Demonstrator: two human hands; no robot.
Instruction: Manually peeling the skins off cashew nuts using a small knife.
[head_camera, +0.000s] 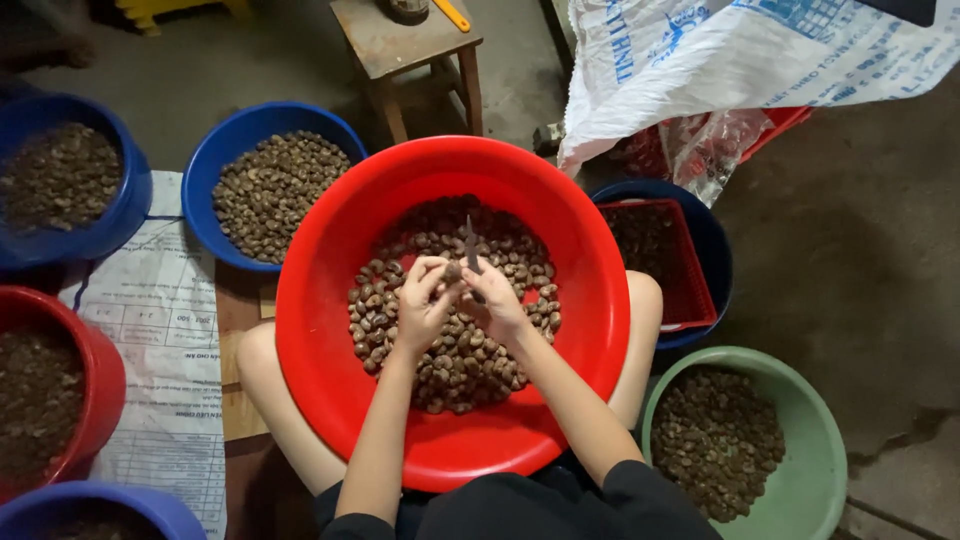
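Observation:
A big red basin (330, 330) rests on my lap, holding a heap of brown nuts (470, 365). Above that heap, my left hand (420, 300) pinches a single nut (452, 271) between its fingertips. My right hand (497, 300) grips a small dark knife (470, 243), blade pointing away from me, its edge right beside the held nut. Both hands meet over the middle of the basin.
Around me stand a blue basin of nuts (270, 185) at upper left, another blue basin (60, 180) far left, a red basin (50, 390), a green basin of nuts (740, 440) at lower right, a red crate (665, 260), a wooden stool (410, 50) and white sacks (720, 60).

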